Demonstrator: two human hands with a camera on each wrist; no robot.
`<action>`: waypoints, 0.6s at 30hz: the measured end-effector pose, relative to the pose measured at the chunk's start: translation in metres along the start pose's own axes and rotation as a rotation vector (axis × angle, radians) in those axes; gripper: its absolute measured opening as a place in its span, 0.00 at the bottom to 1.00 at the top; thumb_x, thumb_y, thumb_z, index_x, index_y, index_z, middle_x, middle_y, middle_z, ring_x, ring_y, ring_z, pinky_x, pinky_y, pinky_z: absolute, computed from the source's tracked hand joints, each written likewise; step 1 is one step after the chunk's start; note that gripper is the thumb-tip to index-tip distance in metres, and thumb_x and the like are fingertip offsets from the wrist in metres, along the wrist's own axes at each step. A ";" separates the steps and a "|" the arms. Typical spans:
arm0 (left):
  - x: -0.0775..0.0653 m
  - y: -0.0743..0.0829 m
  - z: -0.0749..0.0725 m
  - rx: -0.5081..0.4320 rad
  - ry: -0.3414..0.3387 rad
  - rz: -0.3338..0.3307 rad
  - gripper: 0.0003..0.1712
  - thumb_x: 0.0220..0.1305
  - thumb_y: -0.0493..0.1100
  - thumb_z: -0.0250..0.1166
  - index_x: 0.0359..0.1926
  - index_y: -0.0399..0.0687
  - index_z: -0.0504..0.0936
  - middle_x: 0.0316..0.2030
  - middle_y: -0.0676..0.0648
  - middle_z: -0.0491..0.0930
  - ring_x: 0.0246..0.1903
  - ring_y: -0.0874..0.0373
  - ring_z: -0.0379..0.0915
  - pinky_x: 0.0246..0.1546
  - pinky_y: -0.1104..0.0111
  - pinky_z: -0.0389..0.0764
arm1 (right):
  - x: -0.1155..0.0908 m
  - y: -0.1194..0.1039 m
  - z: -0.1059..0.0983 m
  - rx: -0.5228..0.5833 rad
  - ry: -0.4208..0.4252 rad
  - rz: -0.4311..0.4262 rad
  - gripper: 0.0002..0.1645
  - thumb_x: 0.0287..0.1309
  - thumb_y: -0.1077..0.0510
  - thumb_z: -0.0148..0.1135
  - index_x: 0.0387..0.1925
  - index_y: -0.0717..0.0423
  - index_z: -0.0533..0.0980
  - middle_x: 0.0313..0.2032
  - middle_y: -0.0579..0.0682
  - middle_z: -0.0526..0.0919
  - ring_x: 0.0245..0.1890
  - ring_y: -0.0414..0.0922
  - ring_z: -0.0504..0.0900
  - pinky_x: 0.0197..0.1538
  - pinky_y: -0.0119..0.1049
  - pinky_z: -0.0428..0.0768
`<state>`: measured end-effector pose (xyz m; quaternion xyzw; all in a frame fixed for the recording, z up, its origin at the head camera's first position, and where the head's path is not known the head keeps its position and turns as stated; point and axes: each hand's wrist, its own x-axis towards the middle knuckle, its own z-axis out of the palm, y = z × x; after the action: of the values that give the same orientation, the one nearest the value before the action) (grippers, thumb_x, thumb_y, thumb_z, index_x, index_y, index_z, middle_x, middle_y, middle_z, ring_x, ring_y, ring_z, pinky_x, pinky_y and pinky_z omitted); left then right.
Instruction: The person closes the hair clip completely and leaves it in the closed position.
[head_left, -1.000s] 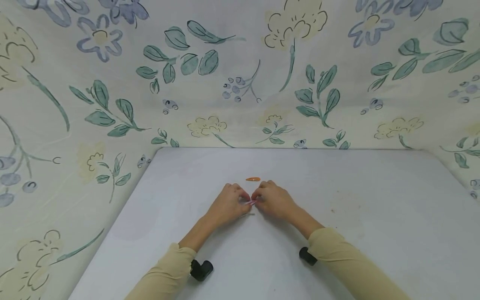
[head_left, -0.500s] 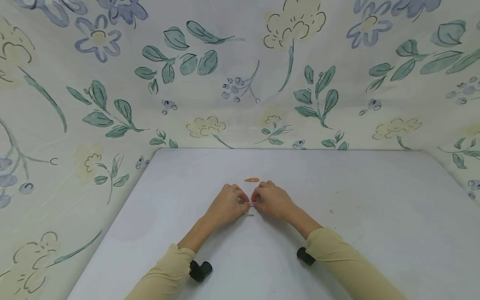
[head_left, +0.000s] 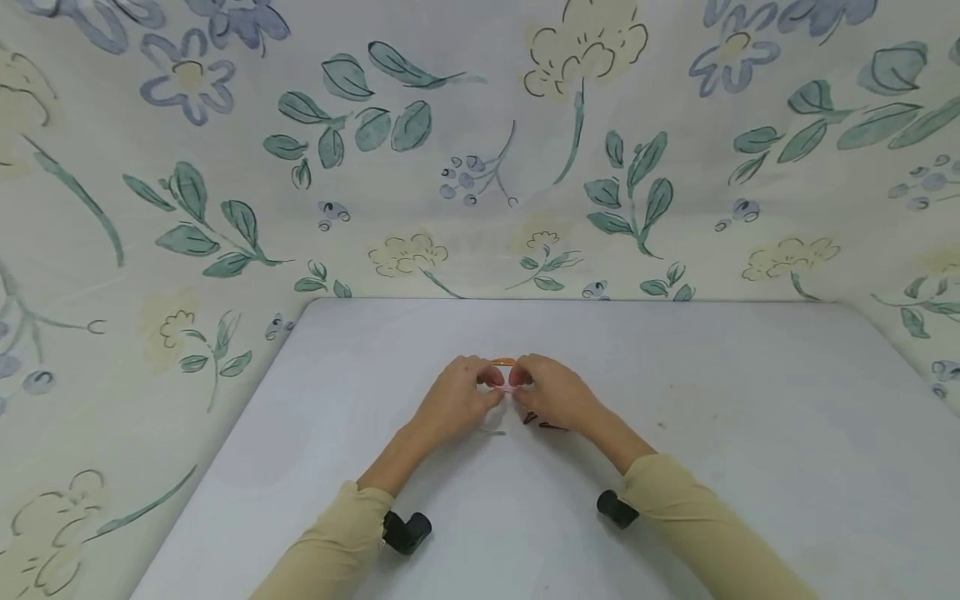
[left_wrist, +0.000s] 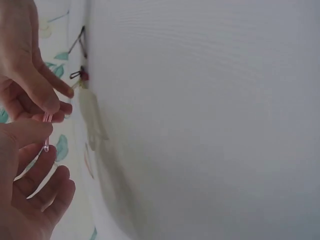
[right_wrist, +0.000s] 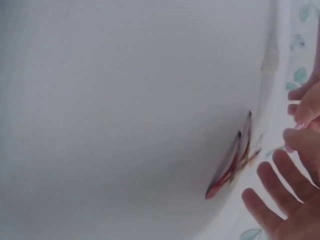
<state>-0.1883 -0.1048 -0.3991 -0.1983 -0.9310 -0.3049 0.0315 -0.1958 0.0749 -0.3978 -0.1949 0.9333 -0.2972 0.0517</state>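
A small pink hair clip is held up between both hands, above the table. My left hand pinches one end of it between thumb and finger. From the other side, my right hand pinches the opposite end. Close up in the left wrist view, the pink hair clip stands out between the two thumbs, partly covered by them. The right hand's other fingers are spread loosely. Just beyond the fingertips lies an orange hair clip, partly hidden by the hands.
Dark reddish hair clips lie on the white table below my right hand. A thin greyish clip lies near my left wrist. Behind the table hangs a flower-patterned cloth. Black wrist cameras sit under both forearms.
Both hands have moved slightly up and away with the pink hair clip, now partly covering the orange one. Dark clips have come into sight under the right hand.
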 end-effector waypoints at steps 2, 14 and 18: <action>0.004 0.004 -0.001 -0.011 0.025 0.009 0.05 0.60 0.39 0.69 0.37 0.47 0.83 0.36 0.51 0.80 0.44 0.53 0.74 0.47 0.60 0.77 | -0.001 0.002 -0.003 0.013 0.034 0.004 0.06 0.63 0.60 0.65 0.41 0.53 0.77 0.42 0.48 0.82 0.47 0.47 0.80 0.53 0.44 0.79; 0.023 0.024 0.006 -0.213 0.256 0.128 0.05 0.58 0.35 0.69 0.35 0.43 0.82 0.34 0.48 0.80 0.40 0.52 0.74 0.43 0.59 0.80 | -0.011 0.013 -0.020 0.237 0.361 -0.068 0.05 0.61 0.63 0.65 0.38 0.58 0.78 0.36 0.51 0.82 0.40 0.47 0.80 0.48 0.45 0.82; 0.026 0.030 0.014 -0.292 0.372 0.159 0.04 0.56 0.34 0.70 0.33 0.42 0.83 0.32 0.47 0.81 0.38 0.53 0.73 0.42 0.57 0.80 | -0.017 0.013 -0.022 0.294 0.446 -0.072 0.05 0.61 0.63 0.65 0.39 0.59 0.78 0.38 0.52 0.81 0.42 0.48 0.80 0.49 0.45 0.82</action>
<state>-0.1997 -0.0654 -0.3889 -0.2138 -0.8366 -0.4642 0.1972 -0.1887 0.1031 -0.3877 -0.1481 0.8609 -0.4668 -0.1378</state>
